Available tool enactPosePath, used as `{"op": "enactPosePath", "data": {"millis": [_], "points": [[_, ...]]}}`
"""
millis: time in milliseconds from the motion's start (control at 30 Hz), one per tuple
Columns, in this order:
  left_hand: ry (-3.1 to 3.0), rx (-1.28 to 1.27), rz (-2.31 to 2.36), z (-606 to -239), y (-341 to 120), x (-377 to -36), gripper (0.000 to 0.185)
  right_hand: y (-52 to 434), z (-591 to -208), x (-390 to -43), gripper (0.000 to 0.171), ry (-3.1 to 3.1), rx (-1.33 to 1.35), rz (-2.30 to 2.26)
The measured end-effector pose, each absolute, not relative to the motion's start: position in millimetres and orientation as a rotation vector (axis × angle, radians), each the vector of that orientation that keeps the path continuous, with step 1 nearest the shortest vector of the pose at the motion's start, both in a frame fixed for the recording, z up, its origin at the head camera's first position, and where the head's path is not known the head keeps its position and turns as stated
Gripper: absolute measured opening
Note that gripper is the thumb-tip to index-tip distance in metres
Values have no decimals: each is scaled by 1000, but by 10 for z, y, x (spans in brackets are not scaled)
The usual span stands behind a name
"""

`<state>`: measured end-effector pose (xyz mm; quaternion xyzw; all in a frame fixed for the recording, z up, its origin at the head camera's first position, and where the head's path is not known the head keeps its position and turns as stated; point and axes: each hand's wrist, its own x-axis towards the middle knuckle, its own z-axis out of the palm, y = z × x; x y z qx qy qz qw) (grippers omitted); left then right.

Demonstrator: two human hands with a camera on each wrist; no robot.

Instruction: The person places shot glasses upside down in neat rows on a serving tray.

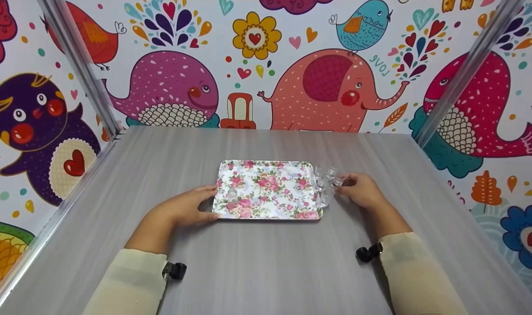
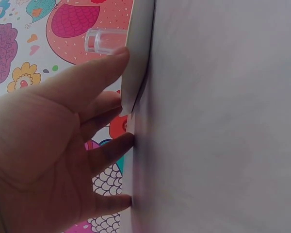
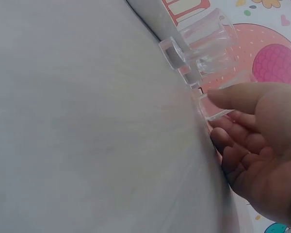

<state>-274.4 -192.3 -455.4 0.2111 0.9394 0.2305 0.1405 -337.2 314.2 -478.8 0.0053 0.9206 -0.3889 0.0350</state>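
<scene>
A floral tray [image 1: 287,205] lies flat in the middle of the grey table. One small clear glass [image 1: 233,195] stands on its left part and also appears in the left wrist view as the clear glass [image 2: 104,41]. My left hand [image 1: 204,203] lies against the tray's left edge, with the straight thumb on the rim [image 2: 136,63] and straight fingertips at the edge. Several clear glasses [image 1: 326,179] are clustered just right of the tray. My right hand [image 1: 342,183] is at that cluster, thumb and curled fingers pinching one glass [image 3: 216,109].
The grey table [image 1: 266,262] is walled by cartoon-animal panels at the back and both sides. Metal posts [image 1: 79,65] stand at the two rear corners. Cream sleeves with black wrist mounts [image 1: 174,270] reach in from the near edge.
</scene>
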Motion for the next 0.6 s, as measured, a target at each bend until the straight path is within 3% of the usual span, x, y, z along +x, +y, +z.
{"op": "enactPosePath", "data": {"millis": [367,600], "points": [[2712,604,681,-4560,-1924,-2766,83,3149,-4564,-3312,40,2677,18,-1620],[2710,613,675,-4560,-1926,-2752,83,3019,-4495,-3268,39,2731,24,-1602]]}}
